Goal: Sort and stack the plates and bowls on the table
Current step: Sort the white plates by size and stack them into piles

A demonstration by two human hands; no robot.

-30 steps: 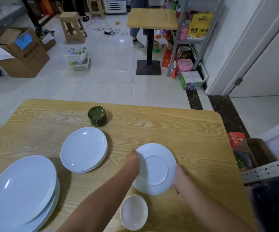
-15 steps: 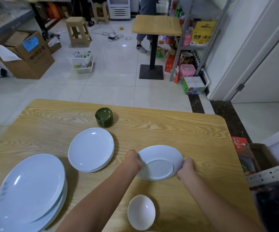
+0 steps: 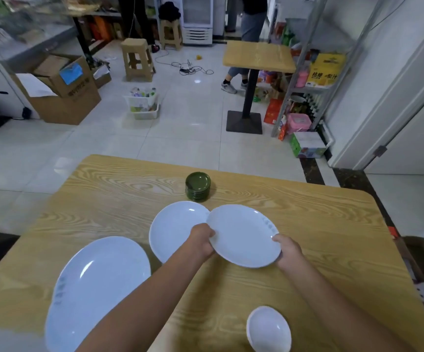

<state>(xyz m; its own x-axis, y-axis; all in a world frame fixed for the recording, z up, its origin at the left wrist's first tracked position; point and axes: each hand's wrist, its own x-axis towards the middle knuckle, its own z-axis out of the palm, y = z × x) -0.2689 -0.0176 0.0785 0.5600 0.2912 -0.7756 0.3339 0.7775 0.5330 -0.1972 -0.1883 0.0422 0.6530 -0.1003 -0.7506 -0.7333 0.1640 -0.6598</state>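
Both hands hold a white plate (image 3: 244,235) face up above the wooden table (image 3: 320,237). My left hand (image 3: 202,240) grips its left rim and my right hand (image 3: 288,251) grips its right rim. The plate's left edge overlaps a stack of medium white plates (image 3: 172,227) lying to its left. A stack of large oval white plates (image 3: 96,288) sits at the near left. A small stack of dark green saucers (image 3: 197,186) stands at the far middle. A small white bowl (image 3: 268,329) rests at the near edge, right of my arms.
The table's right half is bare wood. Beyond the table lie a tiled floor, a small wooden table (image 3: 258,57), stools (image 3: 137,59), cardboard boxes (image 3: 61,87), a metal shelf rack (image 3: 315,72), and a person standing at the back (image 3: 246,34).
The plate, held bottom toward me a second ago, has been turned face up and carried left toward the medium plate stack. My view has tilted upward.
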